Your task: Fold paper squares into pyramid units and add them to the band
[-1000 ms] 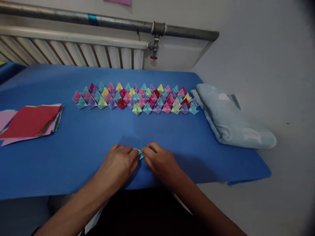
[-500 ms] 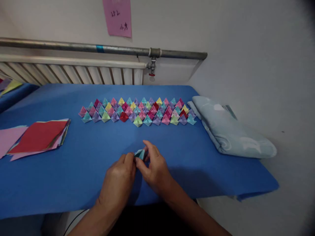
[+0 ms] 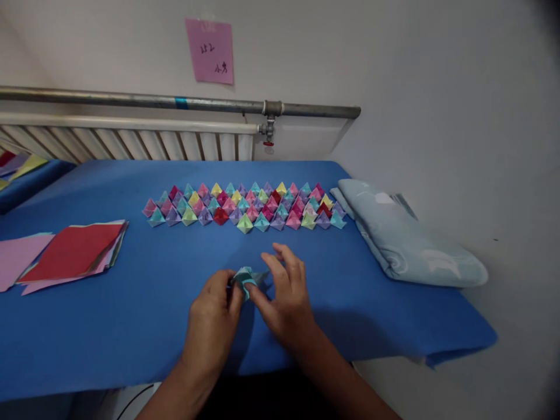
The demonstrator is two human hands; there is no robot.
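A light blue folded paper piece (image 3: 245,280) is held above the blue-covered table, near its front edge. My left hand (image 3: 214,315) pinches its left side between thumb and fingers. My right hand (image 3: 286,291) is open, its thumb touching the paper's right side and its fingers raised and spread apart. Beyond my hands, several small folded paper boats (image 3: 221,216) in many colours stand in packed rows. To the left lies a stack of square paper sheets with a red one (image 3: 72,251) on top, beside pink sheets (image 3: 20,256).
A folded pale blue blanket (image 3: 406,239) lies on the right of the blue table (image 3: 153,326). A radiator (image 3: 149,143) and a metal pipe (image 3: 219,105) run along the back wall, below a pink note (image 3: 210,52). More coloured paper (image 3: 26,166) shows at far left.
The fingers of my right hand have lifted and spread away from the paper. More of the light blue paper now shows, opened wider. The view has tilted slightly upward.
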